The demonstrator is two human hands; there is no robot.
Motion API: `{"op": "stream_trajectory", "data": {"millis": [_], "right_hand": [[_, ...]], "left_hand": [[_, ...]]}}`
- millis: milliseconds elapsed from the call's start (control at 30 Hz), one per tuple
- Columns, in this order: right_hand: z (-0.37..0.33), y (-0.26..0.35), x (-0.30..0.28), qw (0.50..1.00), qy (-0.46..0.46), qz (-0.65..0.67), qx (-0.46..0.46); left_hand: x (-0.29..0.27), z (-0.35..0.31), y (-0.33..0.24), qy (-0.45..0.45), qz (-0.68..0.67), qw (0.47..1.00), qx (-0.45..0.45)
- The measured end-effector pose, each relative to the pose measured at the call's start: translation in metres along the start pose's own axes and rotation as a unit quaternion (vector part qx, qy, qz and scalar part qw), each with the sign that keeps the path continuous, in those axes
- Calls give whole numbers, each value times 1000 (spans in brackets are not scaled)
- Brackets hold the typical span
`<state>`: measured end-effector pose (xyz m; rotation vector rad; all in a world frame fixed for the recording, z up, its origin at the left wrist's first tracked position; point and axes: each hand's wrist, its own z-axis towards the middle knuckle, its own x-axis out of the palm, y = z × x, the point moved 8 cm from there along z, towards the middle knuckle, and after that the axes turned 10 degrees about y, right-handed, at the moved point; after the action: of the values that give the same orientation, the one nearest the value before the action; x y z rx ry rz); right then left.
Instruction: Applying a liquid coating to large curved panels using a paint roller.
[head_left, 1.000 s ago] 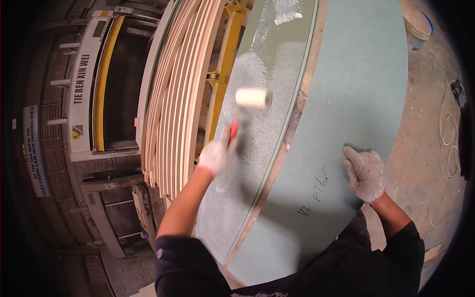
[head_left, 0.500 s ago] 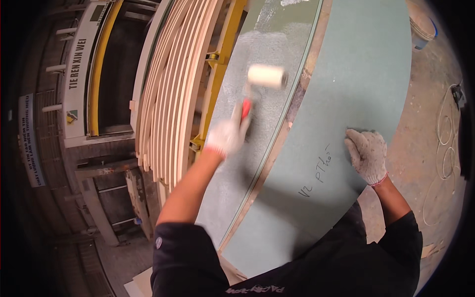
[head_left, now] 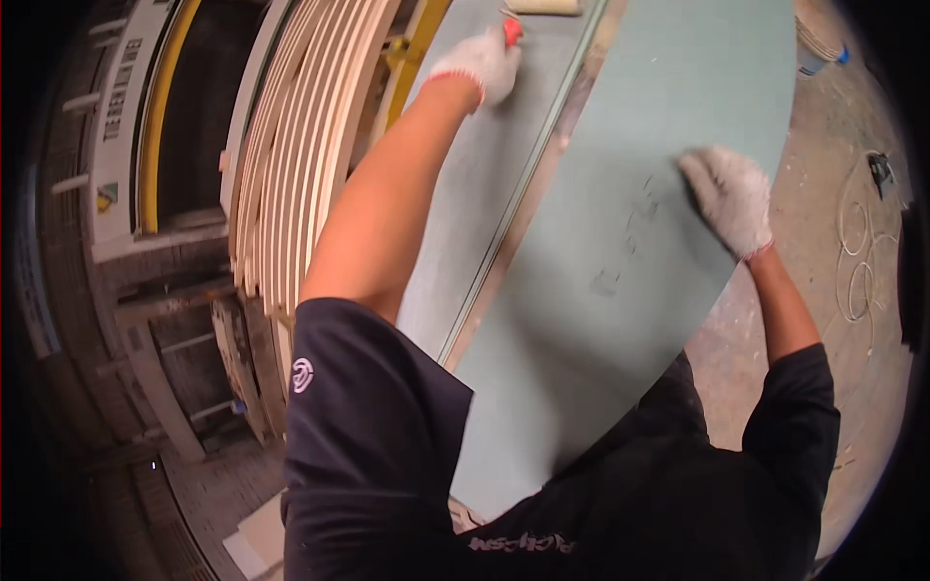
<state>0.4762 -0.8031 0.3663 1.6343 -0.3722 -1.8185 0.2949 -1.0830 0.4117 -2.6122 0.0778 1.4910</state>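
My left hand (head_left: 487, 70), in a white knit glove with a red cuff, is closed round the red handle (head_left: 512, 32) of a paint roller. Its pale roller sleeve (head_left: 547, 6) is at the top edge of the view, partly cut off, over the long grey panel (head_left: 475, 145). My right hand (head_left: 731, 198), in a similar glove, rests on the green board (head_left: 620, 126) near its right edge. Its fingers look stretched toward the left, a little blurred, and hold nothing I can see. Handwritten marks lie on the board left of it.
Several long wooden strips (head_left: 302, 145) are stacked left of the panel, beside a yellow metal frame (head_left: 407, 63). A large machine (head_left: 136, 126) stands farther left. On the floor at right are a bucket (head_left: 816, 53) and a coiled pale cable (head_left: 854, 261).
My left hand has pushed the roller forward along the grey panel, with the arm stretched out. My right hand sits higher in the picture, and the whole view has shifted.
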Motion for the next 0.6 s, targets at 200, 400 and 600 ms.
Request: {"op": "stream_trajectory", "data": {"millis": [200, 400, 600], "right_hand": [[-1, -12, 7, 995, 37, -80, 51], [0, -15, 18, 987, 48, -141, 66], [1, -14, 19, 974, 69, -181, 115]], "left_hand": [[166, -302, 146, 69, 96, 991, -65], [261, -690, 290, 198, 83, 942, -257], [276, -812, 316, 127, 13, 884, -449]]}}
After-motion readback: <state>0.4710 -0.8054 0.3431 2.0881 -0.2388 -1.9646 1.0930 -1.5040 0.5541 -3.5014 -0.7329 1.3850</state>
